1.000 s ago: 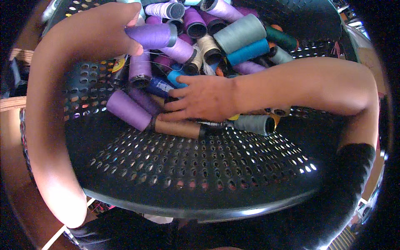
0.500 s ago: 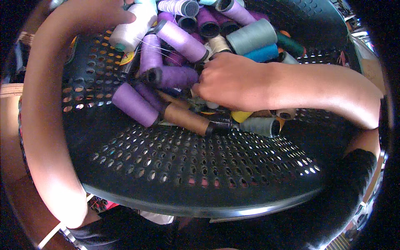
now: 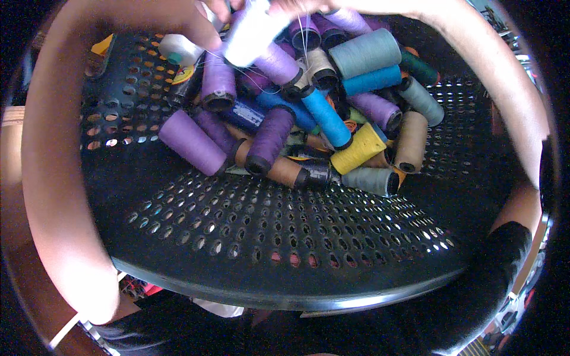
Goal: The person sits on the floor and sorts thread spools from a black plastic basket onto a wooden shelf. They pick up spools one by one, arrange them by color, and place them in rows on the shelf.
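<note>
At the top of the view, a bright white cone of sewing thread [image 3: 248, 38] is held up over the heap, blurred and overexposed. My right hand [image 3: 297, 7] closes on its upper right side, partly cut off by the frame edge; loose threads dangle just below that hand. My left hand [image 3: 199, 21] is left of the cone, thumb and fingers curled around something pale that I cannot make out. Under it lies another white thread cone [image 3: 178, 50] with a green tip. Below are a light purple spool [image 3: 218, 80], a dark purple spool [image 3: 271, 137] and a blue spool [image 3: 325, 118].
All the spools lie in a black perforated plastic basket [image 3: 285, 285] with a curved rim. A yellow spool [image 3: 358, 148], a tan spool [image 3: 411, 142], a grey-green spool [image 3: 365, 53] and a brown spool [image 3: 287, 172] are in the heap. Loose threads cross it.
My right hand has moved up and away from the middle of the heap, uncovering blue and yellow spools. A dark purple spool has shifted downward. The bright white cone is now between my hands.
</note>
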Demonstrator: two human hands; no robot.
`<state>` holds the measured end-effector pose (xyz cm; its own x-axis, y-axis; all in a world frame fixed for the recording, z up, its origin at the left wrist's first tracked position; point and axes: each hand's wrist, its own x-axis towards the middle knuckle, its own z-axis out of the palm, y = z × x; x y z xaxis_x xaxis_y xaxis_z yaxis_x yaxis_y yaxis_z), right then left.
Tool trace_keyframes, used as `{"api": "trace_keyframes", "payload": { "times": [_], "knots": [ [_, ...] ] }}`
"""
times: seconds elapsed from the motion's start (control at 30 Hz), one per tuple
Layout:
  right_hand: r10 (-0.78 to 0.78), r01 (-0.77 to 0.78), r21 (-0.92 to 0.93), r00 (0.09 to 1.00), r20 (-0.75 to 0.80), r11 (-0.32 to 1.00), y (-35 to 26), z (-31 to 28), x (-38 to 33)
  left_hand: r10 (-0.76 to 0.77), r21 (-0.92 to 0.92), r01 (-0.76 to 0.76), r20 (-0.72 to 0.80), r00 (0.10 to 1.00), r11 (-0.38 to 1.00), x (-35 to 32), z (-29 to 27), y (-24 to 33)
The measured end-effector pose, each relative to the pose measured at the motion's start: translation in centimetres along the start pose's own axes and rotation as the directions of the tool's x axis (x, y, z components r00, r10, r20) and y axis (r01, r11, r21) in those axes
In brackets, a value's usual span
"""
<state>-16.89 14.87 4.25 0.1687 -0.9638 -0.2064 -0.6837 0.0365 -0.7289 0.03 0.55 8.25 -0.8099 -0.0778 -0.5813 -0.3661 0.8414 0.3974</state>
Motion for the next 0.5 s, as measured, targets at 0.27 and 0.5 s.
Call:
{"api": "trace_keyframes", "payload": {
  "times": [0.27, 0.5],
  "knots": [
    [0.110, -0.136, -0.166, 0.981, -0.157, 0.977, -1.5, 0.3, -0.1, -0.065, 0.088, 0.074, -0.106, 0.992, 0.993, 1.4, 0.3, -2.0],
    [-0.119, 0.130, -0.866, 0.989, 0.082, 0.483, 9.1, 5.4, 0.1, -0.030, 0.398, 0.213, -0.419, 0.908, 0.892, 0.9, -0.7, -11.8]
  ]
}}
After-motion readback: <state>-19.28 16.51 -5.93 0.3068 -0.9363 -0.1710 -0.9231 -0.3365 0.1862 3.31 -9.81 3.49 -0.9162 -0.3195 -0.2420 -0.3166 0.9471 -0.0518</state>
